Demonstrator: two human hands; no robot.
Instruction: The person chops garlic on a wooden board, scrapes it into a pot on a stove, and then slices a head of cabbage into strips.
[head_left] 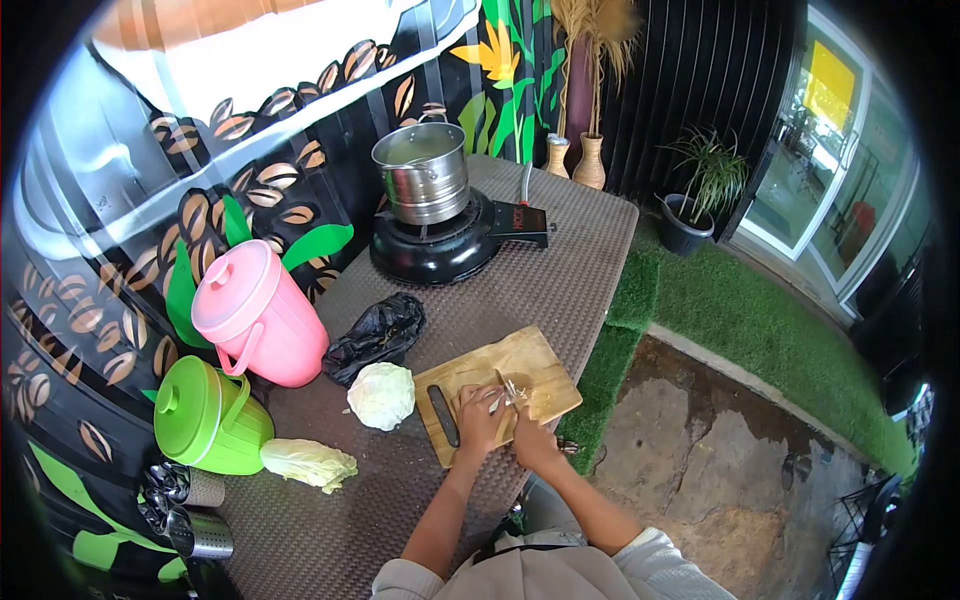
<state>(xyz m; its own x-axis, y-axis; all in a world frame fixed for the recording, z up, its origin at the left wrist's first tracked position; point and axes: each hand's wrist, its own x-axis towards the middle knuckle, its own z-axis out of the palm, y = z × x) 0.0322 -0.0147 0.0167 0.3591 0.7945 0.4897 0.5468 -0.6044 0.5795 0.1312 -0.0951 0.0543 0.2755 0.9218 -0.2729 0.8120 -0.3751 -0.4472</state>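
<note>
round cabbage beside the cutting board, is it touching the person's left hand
Apart: the head view plainly shows part of the cutting board between the round cabbage and the left hand.

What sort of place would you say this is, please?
Probably an outdoor cooking area, perhaps at a café: a stove bears a metal pot, grass-like turf lies nearby, and a coffee-bean mural backs the table.

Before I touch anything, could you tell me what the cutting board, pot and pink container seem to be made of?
Cutting board: apparently wood, fairly smooth, from its tan colour and grain-like marks.
Pot: shiny metal, possibly stainless steel, from its silvery reflections.
Pink container: probably plastic, softly glossy, from its even colour and moulded look.
</note>
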